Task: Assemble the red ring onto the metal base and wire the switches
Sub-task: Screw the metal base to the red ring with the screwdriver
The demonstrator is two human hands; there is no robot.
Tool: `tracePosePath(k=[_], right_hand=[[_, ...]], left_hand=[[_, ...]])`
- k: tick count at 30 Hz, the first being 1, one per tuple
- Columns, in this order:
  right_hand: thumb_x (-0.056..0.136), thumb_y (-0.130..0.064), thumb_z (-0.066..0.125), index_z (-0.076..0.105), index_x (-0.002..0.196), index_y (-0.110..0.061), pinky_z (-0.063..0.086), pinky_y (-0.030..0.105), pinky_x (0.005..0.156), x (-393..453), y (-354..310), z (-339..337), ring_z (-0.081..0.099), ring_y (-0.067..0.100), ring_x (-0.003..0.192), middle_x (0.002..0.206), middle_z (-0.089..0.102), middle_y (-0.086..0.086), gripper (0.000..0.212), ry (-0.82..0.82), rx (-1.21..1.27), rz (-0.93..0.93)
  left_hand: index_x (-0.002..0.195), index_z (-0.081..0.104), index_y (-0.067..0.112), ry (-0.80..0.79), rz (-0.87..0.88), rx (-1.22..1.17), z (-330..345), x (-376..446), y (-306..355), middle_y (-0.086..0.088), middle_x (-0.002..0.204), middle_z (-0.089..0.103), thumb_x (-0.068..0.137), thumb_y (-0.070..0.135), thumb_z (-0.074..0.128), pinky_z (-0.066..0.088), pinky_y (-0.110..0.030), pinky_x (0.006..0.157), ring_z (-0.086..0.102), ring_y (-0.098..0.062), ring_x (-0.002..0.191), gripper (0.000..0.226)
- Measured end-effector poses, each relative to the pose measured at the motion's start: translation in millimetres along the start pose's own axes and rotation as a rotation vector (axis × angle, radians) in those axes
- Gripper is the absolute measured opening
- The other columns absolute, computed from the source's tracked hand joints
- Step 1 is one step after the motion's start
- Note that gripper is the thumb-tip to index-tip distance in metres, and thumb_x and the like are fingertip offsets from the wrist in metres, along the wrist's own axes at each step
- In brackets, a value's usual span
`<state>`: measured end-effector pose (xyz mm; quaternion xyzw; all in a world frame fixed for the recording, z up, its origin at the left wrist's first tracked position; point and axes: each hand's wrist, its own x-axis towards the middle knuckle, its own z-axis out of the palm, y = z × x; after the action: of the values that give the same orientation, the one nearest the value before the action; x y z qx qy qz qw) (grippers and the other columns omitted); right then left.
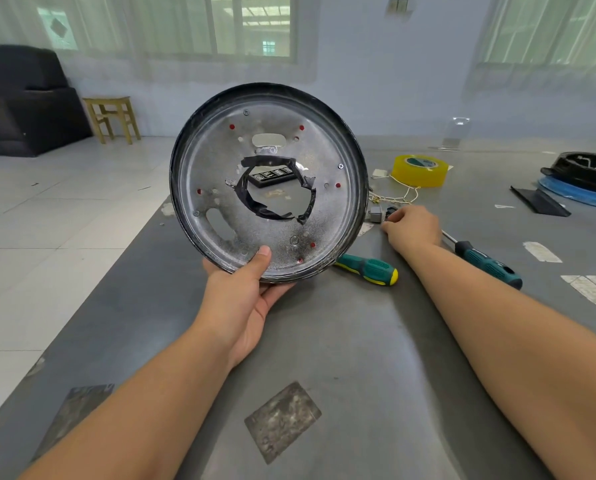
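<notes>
My left hand (246, 294) grips the round metal base (327, 216) by its lower rim, thumb on the face, and holds it upright above the grey table (341, 341). The base has a black rim and a centre hole edged with black tape. Red shows through several small holes in it, so the red ring seems to sit behind it, mostly hidden. My right hand (410, 228) lies on the table to the right, fingertips on a small grey switch (376, 214) and a small black part (390, 213) with thin cream wires (405, 197).
Two green-handled screwdrivers (369, 269) (487, 263) lie near my right arm. A yellow tape roll (419, 169) sits behind the switches. A black bit case (272, 176) shows through the base's hole. Black and blue parts (580, 178) lie far right. The table's left edge drops to tiled floor.
</notes>
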<state>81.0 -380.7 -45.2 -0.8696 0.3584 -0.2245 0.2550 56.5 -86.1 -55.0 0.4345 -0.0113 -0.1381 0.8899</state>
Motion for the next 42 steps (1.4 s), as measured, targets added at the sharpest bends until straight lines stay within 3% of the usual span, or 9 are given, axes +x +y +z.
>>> tracePosePath(k=[6, 11, 15, 18, 24, 29, 34, 42], right_hand=[[0.099, -0.026, 0.063, 0.07, 0.107, -0.02, 0.043, 0.032, 0.077, -8.7, 1.3, -0.3, 0.058, 0.023, 0.095, 0.112, 0.071, 0.006, 0.012, 0.036, 0.03, -0.032], [0.096, -0.021, 0.062, 0.065, 0.092, -0.025, 0.058, 0.04, 0.083, -46.0, 6.1, -18.1, 0.069, 0.015, 0.086, 0.091, 0.075, -0.002, 0.006, 0.059, 0.396, -0.129], [0.1, -0.019, 0.061, 0.065, 0.094, -0.03, 0.056, 0.025, 0.074, -85.2, -1.7, -28.7, 0.068, 0.0, 0.073, 0.085, 0.075, -0.008, 0.014, 0.056, 0.637, -0.266], [0.099, -0.022, 0.064, 0.066, 0.093, -0.031, 0.054, 0.022, 0.076, -110.2, -10.3, -32.5, 0.068, 0.003, 0.078, 0.086, 0.074, -0.01, 0.011, 0.073, 0.684, -0.369], [0.095, -0.018, 0.071, 0.069, 0.096, -0.02, 0.051, 0.014, 0.072, -137.2, -26.6, -43.2, 0.065, 0.008, 0.08, 0.084, 0.069, -0.014, 0.003, 0.164, 0.579, -0.707], [0.091, -0.011, 0.072, 0.068, 0.107, -0.019, 0.043, 0.011, 0.07, -146.0, -25.6, -30.7, 0.059, 0.004, 0.07, 0.083, 0.069, -0.01, 0.019, 0.003, 0.429, -0.83], [0.093, -0.021, 0.072, 0.072, 0.099, -0.021, 0.054, 0.032, 0.071, -145.8, -25.1, -28.0, 0.062, 0.009, 0.078, 0.085, 0.069, -0.01, 0.005, 0.005, 0.209, -0.963], [0.092, -0.018, 0.074, 0.078, 0.102, -0.02, 0.05, 0.031, 0.08, -146.8, -25.6, -29.5, 0.064, 0.014, 0.085, 0.09, 0.074, -0.008, 0.011, -0.021, 0.153, -0.976]], left_hand=[[0.148, 0.043, 0.014, -0.003, 0.018, 0.011, 0.1, -0.9, -0.8, -0.012, 0.129, 0.073, 0.103, 0.0, 0.062, 0.066, -0.045, 0.074, 0.076, -0.033, 0.108, 0.051], [0.146, 0.043, 0.017, -0.003, 0.051, 0.05, 0.1, -1.4, -2.1, -0.01, 0.131, 0.073, 0.102, 0.002, 0.064, 0.066, -0.045, 0.075, 0.076, -0.032, 0.109, 0.051], [0.139, 0.041, 0.02, 0.037, 0.086, 0.083, 0.7, -2.0, -3.8, -0.011, 0.133, 0.07, 0.101, 0.002, 0.065, 0.066, -0.047, 0.074, 0.074, -0.033, 0.112, 0.049], [0.134, 0.04, 0.023, 0.062, 0.108, 0.101, 1.4, -2.0, -4.6, -0.009, 0.134, 0.069, 0.1, 0.002, 0.067, 0.066, -0.046, 0.072, 0.074, -0.032, 0.113, 0.048], [0.125, 0.043, 0.027, 0.075, 0.128, 0.114, 1.7, -2.4, -5.1, -0.006, 0.133, 0.067, 0.1, 0.003, 0.068, 0.066, -0.043, 0.069, 0.074, -0.03, 0.111, 0.043], [0.13, 0.042, 0.024, 0.07, 0.148, 0.15, 3.9, -4.1, -5.8, -0.008, 0.135, 0.066, 0.099, 0.003, 0.068, 0.066, -0.043, 0.068, 0.073, -0.033, 0.113, 0.046], [0.12, 0.045, 0.031, 0.053, 0.152, 0.179, 2.6, -6.8, -5.5, -0.007, 0.131, 0.068, 0.1, 0.004, 0.069, 0.065, -0.041, 0.067, 0.074, -0.032, 0.111, 0.041], [0.119, 0.045, 0.031, 0.055, 0.165, 0.215, 4.8, -9.9, -5.3, -0.008, 0.133, 0.067, 0.1, 0.005, 0.068, 0.065, -0.041, 0.067, 0.073, -0.033, 0.113, 0.04]])
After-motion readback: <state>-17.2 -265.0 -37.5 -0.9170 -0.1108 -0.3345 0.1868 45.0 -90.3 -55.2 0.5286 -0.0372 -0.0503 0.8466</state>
